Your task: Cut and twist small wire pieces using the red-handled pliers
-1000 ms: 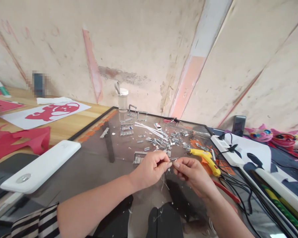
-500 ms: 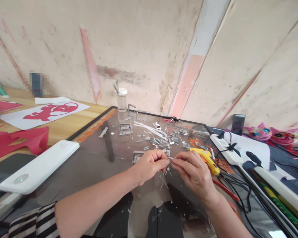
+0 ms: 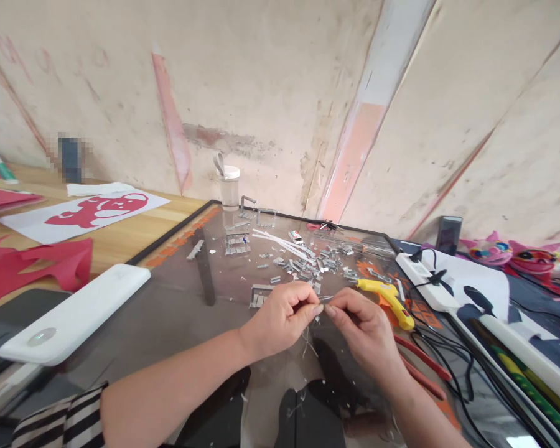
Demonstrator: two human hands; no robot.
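Note:
My left hand [image 3: 287, 316] and my right hand [image 3: 364, 323] meet over the middle of the dark glass table [image 3: 177, 317]. Both are closed in a pinch on a thin, silvery wire-like piece [image 3: 325, 299], mostly covered by the fingertips. Thin pale strands [image 3: 308, 345] show just below the hands. Beyond the fingers lies a scatter of small grey pieces [image 3: 303, 269] with a few white strips [image 3: 282, 244]. A grey frame-like piece [image 3: 257, 296] is partly behind my left hand. The yellow glue gun [image 3: 383, 297] lies beside my right hand, and red-handled pliers [image 3: 422, 367] are partly hidden by that forearm.
A white power bank [image 3: 81, 314] lies at the left. Behind stand a lidded clear jar [image 3: 229, 190] and small grey assembled frames [image 3: 238, 242]. A power strip [image 3: 424, 281] and black cables [image 3: 448, 348] run along the right. Red paper cut-outs [image 3: 98, 211] lie on the wooden table.
My right hand has turned, its thumb now showing and its fingertips closer to the left ones. Less of the wire-like piece is visible between them.

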